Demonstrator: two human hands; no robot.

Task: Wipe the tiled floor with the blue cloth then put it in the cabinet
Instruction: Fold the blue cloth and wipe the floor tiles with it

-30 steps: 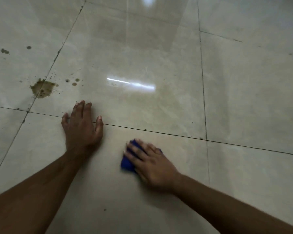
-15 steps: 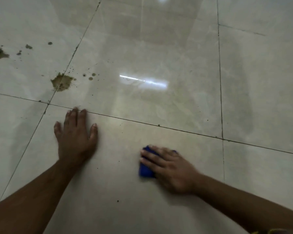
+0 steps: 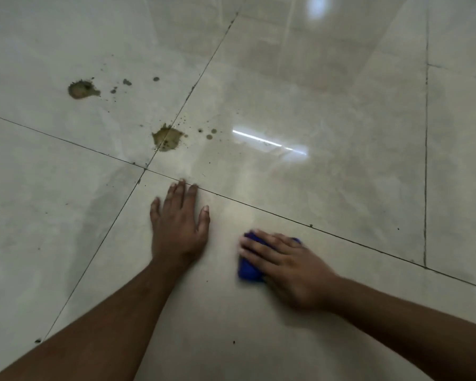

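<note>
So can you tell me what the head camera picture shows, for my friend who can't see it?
A person's right hand presses a folded blue cloth flat onto a shiny, pale tiled floor. The left hand rests flat, fingers spread, on the floor beside it. Farther away, a brown muddy splat and a second one with small specks are not yet wiped.

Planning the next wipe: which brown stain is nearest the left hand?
The brown stain on the grout line, just beyond the left hand; the other stain lies farther away.

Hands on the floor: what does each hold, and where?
Right hand presses the folded blue cloth from above; left hand holds nothing.
</note>
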